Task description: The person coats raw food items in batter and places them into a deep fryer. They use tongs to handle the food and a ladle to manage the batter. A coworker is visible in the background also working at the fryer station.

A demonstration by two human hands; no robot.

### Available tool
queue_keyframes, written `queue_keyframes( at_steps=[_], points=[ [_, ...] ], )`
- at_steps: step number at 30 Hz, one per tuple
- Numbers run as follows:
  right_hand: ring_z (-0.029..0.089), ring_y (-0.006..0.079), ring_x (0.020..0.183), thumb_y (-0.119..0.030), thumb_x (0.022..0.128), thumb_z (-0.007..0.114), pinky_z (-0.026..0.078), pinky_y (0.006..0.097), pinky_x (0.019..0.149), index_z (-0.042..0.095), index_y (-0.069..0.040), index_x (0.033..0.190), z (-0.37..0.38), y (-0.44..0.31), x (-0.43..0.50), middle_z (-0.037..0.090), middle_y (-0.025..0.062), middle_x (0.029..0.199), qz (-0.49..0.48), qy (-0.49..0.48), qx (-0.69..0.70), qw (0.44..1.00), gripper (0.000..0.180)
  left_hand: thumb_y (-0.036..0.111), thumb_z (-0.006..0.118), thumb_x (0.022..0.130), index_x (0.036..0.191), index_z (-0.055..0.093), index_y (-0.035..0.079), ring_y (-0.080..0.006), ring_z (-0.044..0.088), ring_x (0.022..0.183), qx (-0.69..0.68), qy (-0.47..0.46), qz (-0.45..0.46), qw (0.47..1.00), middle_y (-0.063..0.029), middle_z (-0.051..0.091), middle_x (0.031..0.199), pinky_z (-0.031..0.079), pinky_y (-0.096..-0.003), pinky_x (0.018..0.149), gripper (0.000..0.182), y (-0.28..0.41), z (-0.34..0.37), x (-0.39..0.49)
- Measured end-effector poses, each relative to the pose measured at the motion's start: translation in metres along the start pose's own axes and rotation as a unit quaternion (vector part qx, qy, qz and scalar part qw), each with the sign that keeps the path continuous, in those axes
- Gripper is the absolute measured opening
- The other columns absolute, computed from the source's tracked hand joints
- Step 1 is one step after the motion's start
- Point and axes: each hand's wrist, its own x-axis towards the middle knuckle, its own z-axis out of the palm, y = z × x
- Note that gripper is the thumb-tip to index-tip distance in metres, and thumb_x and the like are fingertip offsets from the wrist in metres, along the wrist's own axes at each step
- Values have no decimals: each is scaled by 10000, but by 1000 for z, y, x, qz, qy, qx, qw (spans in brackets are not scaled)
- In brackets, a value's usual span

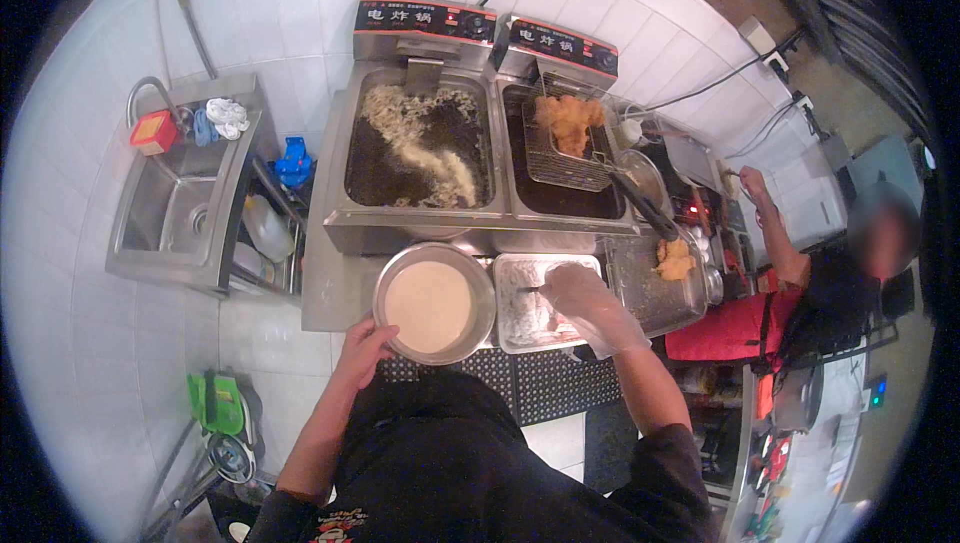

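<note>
My left hand [365,351] grips the near left rim of a round metal bowl [486,303], its thumb over the edge. Pale, smooth batter [429,306] fills much of the bowl. In a clear plastic glove, my right hand [589,303] is curled over a shallow metal tray [504,267] just right of the bowl. A thin dark utensil [529,289] sticks out from its fingers; the rest of it is hidden. White powder, apparently flour, coats the tray [517,318], and something pinkish lies partly under the hand.
Behind stand two electric deep fryers. Food foams in the left fryer's oil [420,153]; a wire basket [570,168] with fried pieces [571,119] rests over the right one. A rack tray [649,295] holds another fried piece [675,259]. A sink [176,213] stands left, a co-worker [825,295] right.
</note>
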Motion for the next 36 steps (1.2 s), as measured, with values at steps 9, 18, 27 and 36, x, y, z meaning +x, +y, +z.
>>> queue_keyframes(
  at_steps=[9,18,27,36],
  points=[
    [718,393,799,-244,845,589,579,488,727,739,-19,865,25,-23,27,711,235,814,35,-15,-14,999,271,114,652,923,1203,630,-17,-225,692,955,-20,-11,-13,1000,-123,682,1104,600,-366,745,310,1,1,0],
    [706,387,878,-244,846,584,567,491,807,727,-22,872,2,2,-2,716,217,910,66,-16,-14,998,266,96,658,909,1156,628,-18,-250,701,931,-35,-18,1,999,-129,696,1062,613,-390,673,274,-12,-5,7],
    [687,390,938,-311,935,523,546,496,849,714,-14,885,4,4,-20,703,221,952,108,-8,24,994,357,88,644,911,1160,649,-8,-212,707,887,-26,-8,-3,1000,-115,707,1036,608,-360,675,267,3,3,4],
    [698,396,934,-276,866,546,549,477,850,728,-26,843,-6,11,-5,707,248,961,181,-29,51,982,310,107,637,919,1158,649,-34,-206,707,900,-7,-18,-10,1000,-119,705,1039,608,-354,697,279,5,2,4]
  ],
)
